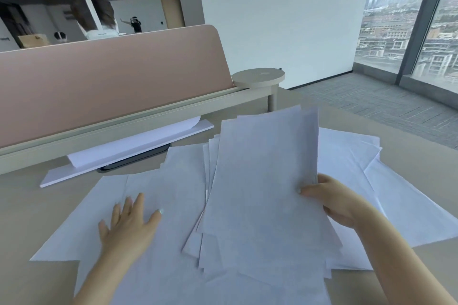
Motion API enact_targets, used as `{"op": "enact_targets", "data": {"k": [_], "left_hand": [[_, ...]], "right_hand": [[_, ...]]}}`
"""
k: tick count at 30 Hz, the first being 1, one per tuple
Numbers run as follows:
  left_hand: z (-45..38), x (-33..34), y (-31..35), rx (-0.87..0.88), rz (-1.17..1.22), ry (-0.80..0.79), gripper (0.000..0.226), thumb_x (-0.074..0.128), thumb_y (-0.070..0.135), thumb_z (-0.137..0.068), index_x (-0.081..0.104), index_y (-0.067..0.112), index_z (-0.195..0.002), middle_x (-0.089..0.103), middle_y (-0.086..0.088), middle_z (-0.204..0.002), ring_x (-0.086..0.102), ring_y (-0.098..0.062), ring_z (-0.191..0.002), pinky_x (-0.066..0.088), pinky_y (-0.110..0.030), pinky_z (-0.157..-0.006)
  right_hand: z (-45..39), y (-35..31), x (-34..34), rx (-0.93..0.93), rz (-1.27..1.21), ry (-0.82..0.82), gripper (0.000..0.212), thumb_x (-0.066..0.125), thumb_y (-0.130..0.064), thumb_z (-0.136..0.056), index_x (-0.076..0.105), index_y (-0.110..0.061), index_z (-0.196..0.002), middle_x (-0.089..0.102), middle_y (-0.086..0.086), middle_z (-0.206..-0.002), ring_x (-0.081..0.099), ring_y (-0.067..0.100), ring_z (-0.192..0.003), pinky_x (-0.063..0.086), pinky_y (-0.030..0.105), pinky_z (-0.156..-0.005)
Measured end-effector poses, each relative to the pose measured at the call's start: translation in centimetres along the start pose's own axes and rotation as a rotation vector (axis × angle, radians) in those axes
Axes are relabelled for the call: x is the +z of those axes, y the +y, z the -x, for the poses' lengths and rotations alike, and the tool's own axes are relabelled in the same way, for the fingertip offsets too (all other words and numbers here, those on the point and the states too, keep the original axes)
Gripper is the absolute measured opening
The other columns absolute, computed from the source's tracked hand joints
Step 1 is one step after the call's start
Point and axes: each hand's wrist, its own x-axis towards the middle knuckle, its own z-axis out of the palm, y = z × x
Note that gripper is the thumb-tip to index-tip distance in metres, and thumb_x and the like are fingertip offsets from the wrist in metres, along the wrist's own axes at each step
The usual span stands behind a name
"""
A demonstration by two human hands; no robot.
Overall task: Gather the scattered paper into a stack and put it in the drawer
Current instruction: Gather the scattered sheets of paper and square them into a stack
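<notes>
right hand (332,202) gripping the raised sheaf (262,181) by its right edge | left hand (128,223) pressing flat, fingers spread, on loose sheets (158,181) lying left of the sheaf, nearer that hand

The paper sheets (260,181) are plain white, unprinted. The desk (22,218) is beige. The partition screen (111,77) is dusty pink with a cream rail. The carpet (371,104) is grey, faintly striped tiles.
</notes>
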Motion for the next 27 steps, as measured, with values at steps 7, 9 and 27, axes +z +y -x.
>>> {"op": "enact_targets", "data": {"k": [7, 9, 27], "left_hand": [[1.8, 1.5, 0.3, 0.188, 0.145, -0.008, 0.054, 0.023, 0.04, -0.1, 0.011, 0.026, -0.15, 0.008, 0.006, -0.16, 0.008, -0.011, -0.148, 0.007, -0.032, -0.118], [2.6, 1.4, 1.5, 0.225, 0.388, -0.035, 0.051, 0.027, 0.037, -0.101, 0.016, 0.027, -0.15, 0.015, 0.01, -0.158, 0.014, -0.009, -0.146, 0.009, -0.029, -0.117], [3.0, -0.5, 1.0, 0.171, 1.128, -0.013, 0.065, 0.05, 0.05, -0.089, 0.025, 0.033, -0.146, 0.03, 0.022, -0.145, 0.028, -0.004, -0.138, 0.024, -0.024, -0.106]], "right_hand": [[-0.2, 0.4, 1.5, 0.108, 0.085, 0.08, 0.03, 0.046, 0.005, -0.087, 0.064, -0.014, -0.103, 0.072, 0.012, -0.098, 0.068, 0.035, -0.091, 0.05, 0.051, -0.094], [0.0, 0.4, 1.8, 0.105, 0.113, 0.062, 0.027, 0.049, 0.002, -0.088, 0.065, -0.015, -0.101, 0.073, 0.012, -0.099, 0.068, 0.035, -0.093, 0.049, 0.052, -0.094], [1.8, 0.0, 4.8, -0.121, -0.096, 0.087, 0.016, 0.054, 0.006, -0.087, 0.068, 0.002, -0.094, 0.075, 0.015, -0.086, 0.072, 0.029, -0.076, 0.06, 0.041, -0.07]]}}
